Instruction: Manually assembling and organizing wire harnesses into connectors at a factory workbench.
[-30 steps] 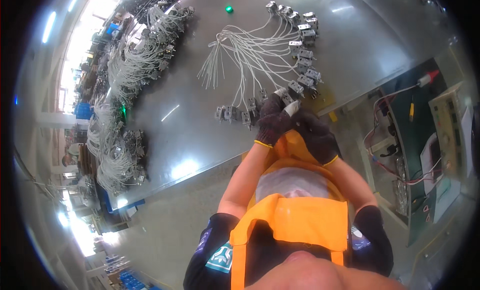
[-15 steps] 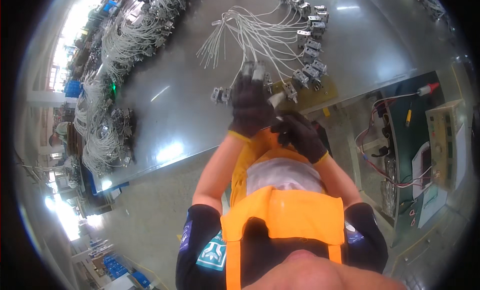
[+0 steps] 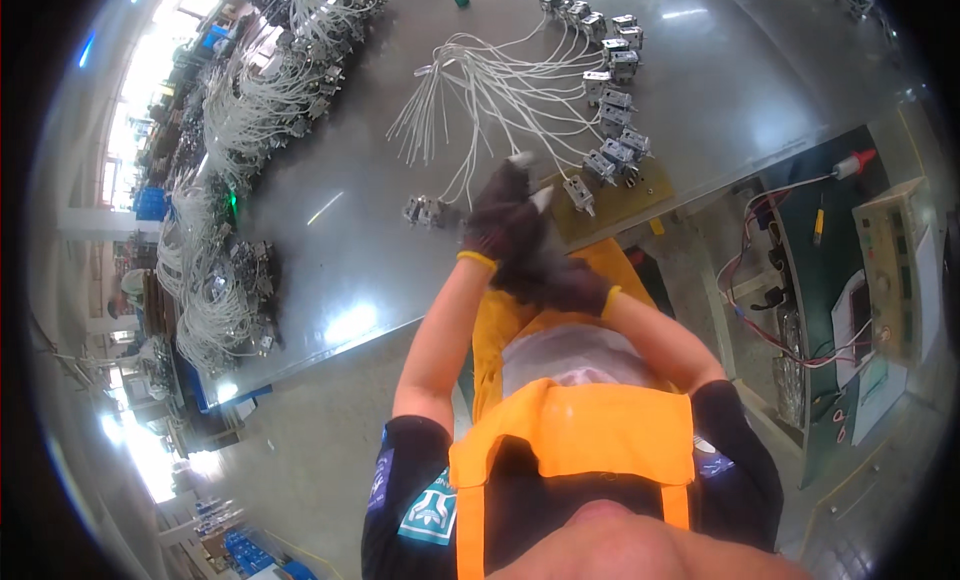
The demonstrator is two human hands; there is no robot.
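My left hand [image 3: 497, 220], in a dark glove with pale fingertips, is at the table's near edge. A white cable [image 3: 514, 140] runs into its curled fingers, and whatever hangs on that cable's end is hidden. My right hand [image 3: 568, 286], in the same kind of glove, is pressed close below and right of it. Motion smears its fingers. Ahead lies a tied bundle of white cables [image 3: 480, 70], fanning out to several small metal lock-like units [image 3: 612, 110] on the right. More such units [image 3: 425, 212] lie left of my left hand.
A brownish board [image 3: 600, 212] lies at the table edge under one unit. Heaps of cabled units [image 3: 255, 110] line the table's left side. At right, a green bench [image 3: 790, 240] carries a beige instrument box [image 3: 888, 280] and a red-tipped lead [image 3: 850, 165]. A green cap [image 3: 461, 0] sits far off.
My left hand's outstretched fingers have curled in. My right hand has moved left against it. The metal unit beside my left fingers is out of sight. The view has shifted slightly.
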